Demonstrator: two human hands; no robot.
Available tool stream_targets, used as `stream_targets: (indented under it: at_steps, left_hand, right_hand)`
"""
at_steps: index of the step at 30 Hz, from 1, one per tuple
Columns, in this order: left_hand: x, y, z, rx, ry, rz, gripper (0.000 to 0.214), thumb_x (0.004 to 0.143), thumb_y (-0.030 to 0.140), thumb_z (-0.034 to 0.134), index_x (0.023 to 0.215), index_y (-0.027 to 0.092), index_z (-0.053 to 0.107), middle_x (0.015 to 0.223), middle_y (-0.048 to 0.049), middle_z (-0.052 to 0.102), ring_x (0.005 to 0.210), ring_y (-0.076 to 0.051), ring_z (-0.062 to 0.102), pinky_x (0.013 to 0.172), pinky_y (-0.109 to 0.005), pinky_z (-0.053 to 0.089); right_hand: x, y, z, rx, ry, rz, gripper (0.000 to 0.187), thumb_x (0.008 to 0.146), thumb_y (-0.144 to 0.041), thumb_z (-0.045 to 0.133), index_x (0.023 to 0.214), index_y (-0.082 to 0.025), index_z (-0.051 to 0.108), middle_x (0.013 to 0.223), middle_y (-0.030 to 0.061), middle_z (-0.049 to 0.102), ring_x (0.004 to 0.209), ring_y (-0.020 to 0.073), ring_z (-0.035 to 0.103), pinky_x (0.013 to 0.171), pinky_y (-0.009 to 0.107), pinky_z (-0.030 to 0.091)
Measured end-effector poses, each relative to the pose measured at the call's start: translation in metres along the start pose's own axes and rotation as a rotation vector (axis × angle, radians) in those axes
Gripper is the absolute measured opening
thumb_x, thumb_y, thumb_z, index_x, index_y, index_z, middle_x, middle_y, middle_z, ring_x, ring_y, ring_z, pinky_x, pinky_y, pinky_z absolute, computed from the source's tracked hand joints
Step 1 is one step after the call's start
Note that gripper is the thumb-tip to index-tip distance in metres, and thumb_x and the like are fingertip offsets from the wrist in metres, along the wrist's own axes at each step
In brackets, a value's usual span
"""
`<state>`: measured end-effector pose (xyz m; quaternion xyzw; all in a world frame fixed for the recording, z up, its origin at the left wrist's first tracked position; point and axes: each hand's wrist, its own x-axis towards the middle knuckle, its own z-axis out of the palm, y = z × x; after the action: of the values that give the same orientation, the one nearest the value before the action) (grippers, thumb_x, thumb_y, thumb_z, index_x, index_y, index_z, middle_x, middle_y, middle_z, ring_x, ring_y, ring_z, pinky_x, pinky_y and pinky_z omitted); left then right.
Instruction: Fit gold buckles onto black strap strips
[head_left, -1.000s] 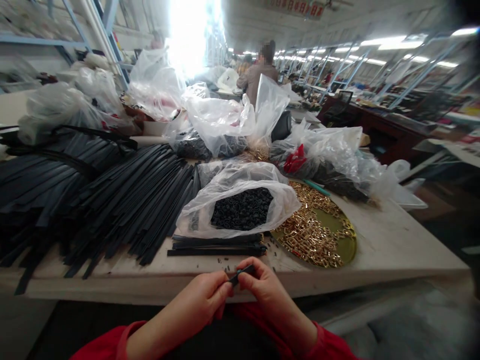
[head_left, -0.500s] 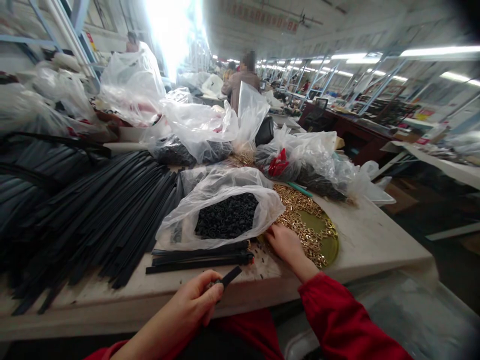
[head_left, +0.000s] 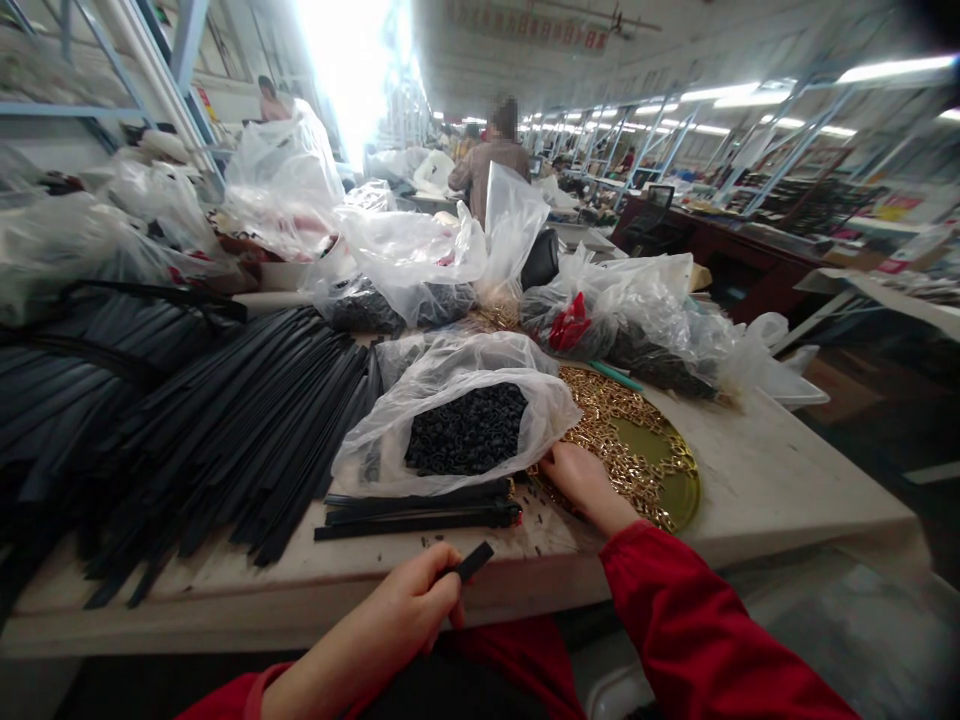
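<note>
Clock directions are read from the left hand [head_left: 420,602], with 12 o'clock pointing straight away from the person.

The left hand holds a flat, narrow strap of matte black material [head_left: 475,563] in front of the table edge. Thumb and fingers are clamped on it. A short, straight, square-cut end projects toward 2 o'clock; the remainder is hidden by the hand.

The right hand [head_left: 583,482] is at the 8 o'clock rim of a round, gold-coloured tray [head_left: 637,436]. Its fingertips are obscured beside the bag; whether they are together or apart cannot be told.

The tray, at 2 o'clock, carries shiny, gold-coloured metal buckles [head_left: 600,415]. At 12 o'clock lies a small stack of similar black straps [head_left: 412,522], with gold and red at the right-hand ends. Directly beyond it, an open, translucent white plastic bag [head_left: 442,487] contains small black fittings [head_left: 465,430]. Between 10 and 11 o'clock, long black strips [head_left: 247,430] form a fanned heap.
</note>
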<state>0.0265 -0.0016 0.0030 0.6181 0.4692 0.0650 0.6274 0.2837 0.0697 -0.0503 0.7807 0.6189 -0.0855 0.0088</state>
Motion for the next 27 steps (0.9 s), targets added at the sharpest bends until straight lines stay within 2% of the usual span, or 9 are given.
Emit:
stream_targets:
  at_steps: [6, 11, 13, 17, 19, 21, 24, 27]
  left_hand:
    - [-0.009, -0.006, 0.001, -0.029, 0.033, 0.006, 0.018, 0.078, 0.030, 0.033, 0.077, 0.017, 0.045, 0.060, 0.0048, 0.049, 0.040, -0.007, 0.035, 0.040, -0.018, 0.027]
    - [-0.007, 0.001, 0.004, -0.013, 0.093, 0.094, 0.025, 0.081, 0.037, 0.034, 0.072, 0.017, 0.046, 0.059, 0.0044, 0.049, 0.042, -0.007, 0.037, 0.041, -0.017, 0.029]
    - [0.000, 0.006, 0.006, -0.013, 0.168, 0.144, 0.024, 0.080, 0.037, 0.038, 0.075, 0.016, 0.049, 0.060, 0.0041, 0.051, 0.045, -0.008, 0.040, 0.043, -0.018, 0.031]
    - [0.010, 0.009, 0.006, 0.027, 0.360, 0.256, 0.021, 0.075, 0.033, 0.050, 0.084, 0.015, 0.055, 0.069, 0.0013, 0.057, 0.061, -0.012, 0.049, 0.054, -0.020, 0.037]
    - [0.009, 0.008, 0.004, 0.058, 0.424, 0.275, 0.017, 0.075, 0.030, 0.050, 0.080, 0.015, 0.056, 0.071, 0.0002, 0.059, 0.067, -0.013, 0.051, 0.059, -0.021, 0.038]
    - [0.005, 0.006, 0.002, 0.056, 0.444, 0.270, 0.015, 0.077, 0.029, 0.048, 0.076, 0.015, 0.055, 0.070, 0.0000, 0.059, 0.067, -0.013, 0.052, 0.060, -0.022, 0.039]
    - [-0.002, 0.002, 0.000, -0.023, 0.391, 0.252, 0.019, 0.079, 0.032, 0.046, 0.077, 0.015, 0.054, 0.067, 0.0007, 0.057, 0.061, -0.011, 0.050, 0.055, -0.020, 0.038]
    - [-0.004, -0.001, -0.001, -0.062, 0.350, 0.231, 0.020, 0.080, 0.034, 0.047, 0.079, 0.015, 0.053, 0.063, 0.0025, 0.053, 0.053, -0.009, 0.046, 0.049, -0.019, 0.036]
  right_hand:
    - [-0.008, 0.000, -0.010, 0.064, 0.081, 0.006, 0.023, 0.076, -0.025, 0.045, 0.077, -0.013, 0.065, 0.080, 0.0157, 0.068, 0.074, 0.0242, 0.062, 0.062, 0.029, 0.038]
    - [-0.047, -0.015, -0.019, 0.192, 0.145, -0.090, 0.019, 0.081, -0.027, 0.041, 0.072, -0.018, 0.055, 0.066, 0.0033, 0.062, 0.061, 0.0145, 0.057, 0.058, 0.023, 0.038]
    - [-0.068, -0.030, -0.020, 0.293, 0.168, -0.163, 0.019, 0.082, -0.029, 0.041, 0.069, -0.020, 0.052, 0.063, 0.0005, 0.059, 0.058, 0.0130, 0.055, 0.057, 0.022, 0.038]
    - [-0.105, -0.063, -0.018, 0.597, 0.210, -0.367, 0.012, 0.078, -0.025, 0.048, 0.067, -0.021, 0.051, 0.065, 0.0014, 0.058, 0.062, 0.0157, 0.054, 0.060, 0.026, 0.038]
    - [-0.115, -0.075, -0.016, 0.733, 0.196, -0.389, 0.009, 0.076, -0.024, 0.052, 0.067, -0.022, 0.052, 0.065, 0.0014, 0.059, 0.063, 0.0163, 0.054, 0.061, 0.027, 0.039]
    - [-0.119, -0.082, -0.015, 0.951, 0.134, -0.343, 0.005, 0.074, -0.025, 0.056, 0.076, -0.022, 0.053, 0.066, 0.0005, 0.059, 0.063, 0.0159, 0.054, 0.062, 0.028, 0.040]
    - [-0.117, -0.085, -0.012, 1.326, -0.113, -0.237, 0.025, 0.073, -0.035, 0.059, 0.091, -0.020, 0.051, 0.068, -0.0005, 0.060, 0.062, 0.0144, 0.055, 0.060, 0.027, 0.041]
    - [-0.113, -0.085, -0.009, 1.477, -0.326, -0.197, 0.027, 0.072, -0.043, 0.060, 0.077, -0.017, 0.055, 0.064, -0.0009, 0.058, 0.060, 0.0124, 0.053, 0.058, 0.025, 0.040]
